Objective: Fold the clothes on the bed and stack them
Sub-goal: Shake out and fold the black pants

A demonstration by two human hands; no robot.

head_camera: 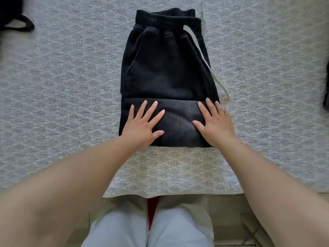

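Black trousers [167, 75] lay folded on the bed [62, 86], centre of the head view, elastic waistband at the far end, folded-up lower part at the near end. A white drawstring [210, 68] ran down the right side of the trousers and trailed off onto the bed cover beside the right edge.

Left hand [142, 123] lay flat on the near-left part of the folded layer, fingers straight and spread, palm down, pressing the fabric. Nothing gripped. Right hand [215, 122] was the same on the near-right part: flat, fingers straight, thumb pointing inward, outer fingers near the right edge of the trousers close to the drawstring end. Both hands sat just short of the fold line that crossed the trousers, with a bare strip of dark fabric between them.

No brand, label or readable writing was visible on the trousers or the bed cover; the cover carried only a repeating grey ornamental pattern.

Another dark garment [16, 16] lay at the far-left corner, well apart from the trousers, partly cut off by the frame. A dark item [326, 86] showed at the right edge, too cropped to identify. The person's light-coloured trouser legs [147, 229] were at the bottom, at the near edge of the bed.
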